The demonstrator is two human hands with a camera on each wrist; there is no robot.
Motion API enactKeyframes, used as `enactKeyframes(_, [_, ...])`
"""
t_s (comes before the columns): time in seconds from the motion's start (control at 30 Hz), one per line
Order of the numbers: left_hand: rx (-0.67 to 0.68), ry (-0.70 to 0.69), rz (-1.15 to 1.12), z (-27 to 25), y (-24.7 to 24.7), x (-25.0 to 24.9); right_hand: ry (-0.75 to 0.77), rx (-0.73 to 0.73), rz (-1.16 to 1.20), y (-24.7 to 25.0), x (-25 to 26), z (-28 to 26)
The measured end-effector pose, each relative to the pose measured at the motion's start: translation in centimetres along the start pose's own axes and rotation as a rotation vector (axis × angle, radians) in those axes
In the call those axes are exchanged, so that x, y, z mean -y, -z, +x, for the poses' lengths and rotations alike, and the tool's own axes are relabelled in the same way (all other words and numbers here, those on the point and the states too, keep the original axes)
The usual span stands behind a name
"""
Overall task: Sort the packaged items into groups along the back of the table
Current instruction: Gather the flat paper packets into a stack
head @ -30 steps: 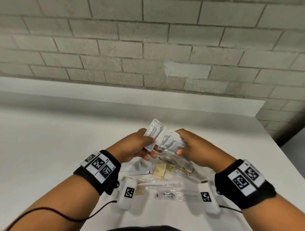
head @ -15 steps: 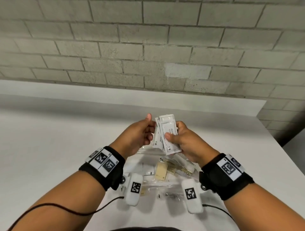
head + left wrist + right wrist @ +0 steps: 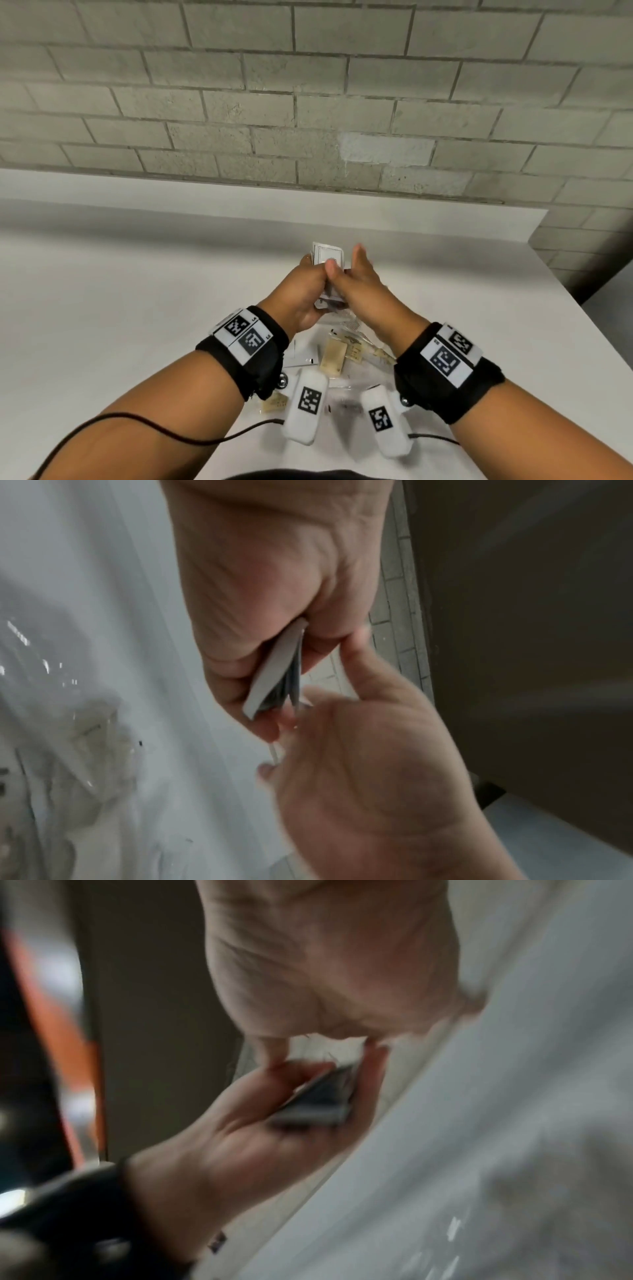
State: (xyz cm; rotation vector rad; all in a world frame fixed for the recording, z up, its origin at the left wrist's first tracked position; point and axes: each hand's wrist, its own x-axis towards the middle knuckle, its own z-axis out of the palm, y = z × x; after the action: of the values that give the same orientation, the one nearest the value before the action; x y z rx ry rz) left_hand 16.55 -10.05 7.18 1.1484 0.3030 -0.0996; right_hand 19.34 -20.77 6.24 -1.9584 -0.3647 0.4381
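Note:
A small stack of white packets [image 3: 328,257] is held upright above the table's middle. My left hand [image 3: 308,277] grips it, thumb on one face and curled fingers on the other; the left wrist view shows the stack [image 3: 277,674] edge-on. My right hand [image 3: 351,269] lies against the stack's right side with straight fingers pointing up and its thumb on the front packet. In the blurred right wrist view the stack [image 3: 318,1099] rests in the left palm [image 3: 260,1131].
Below my wrists lies a loose pile of clear bags with tan parts [image 3: 334,356], flat white packets [image 3: 301,356] and a bag of small dark hardware [image 3: 349,406]. The white table [image 3: 137,291] runs back to a brick wall [image 3: 308,102]; its right edge [image 3: 582,308] is near.
The packets held separately in each hand have come together into one stack in my left hand. Both hands moved forward and closer, and my right fingers straightened.

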Motion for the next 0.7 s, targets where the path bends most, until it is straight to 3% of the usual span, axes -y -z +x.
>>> enactKeyframes(0.1, [0.012, 0.021, 0.014, -0.3, 0.5, -0.3, 0.224, 0.149, -0.317, 2.9, 1.2, -1.0])
enactKeyframes(0.17, [0.104, 0.050, 0.025, -0.5, 0.3, -0.5, 0.316, 0.262, -0.556, 3.6, 1.7, -1.3])
enactKeyframes(0.23, [0.172, 0.070, 0.020, -0.7, 0.1, -0.7, 0.379, 0.275, -0.659, 3.5, 1.9, -1.5])
enactKeyframes(0.33, [0.218, 0.101, -0.074, -0.9, 0.5, -0.8, 0.427, 0.175, -0.560, 3.4, 1.4, -1.6])
enactKeyframes(0.43, [0.268, 0.107, -0.128, -1.2, 0.7, -0.7, 0.423, 0.220, -0.456, 3.5, 1.1, -1.8])
enactKeyframes(0.7, [0.269, 0.125, -0.161, -1.2, 0.5, -0.4, 0.466, 0.210, -0.509, 3.7, 1.2, -1.8])
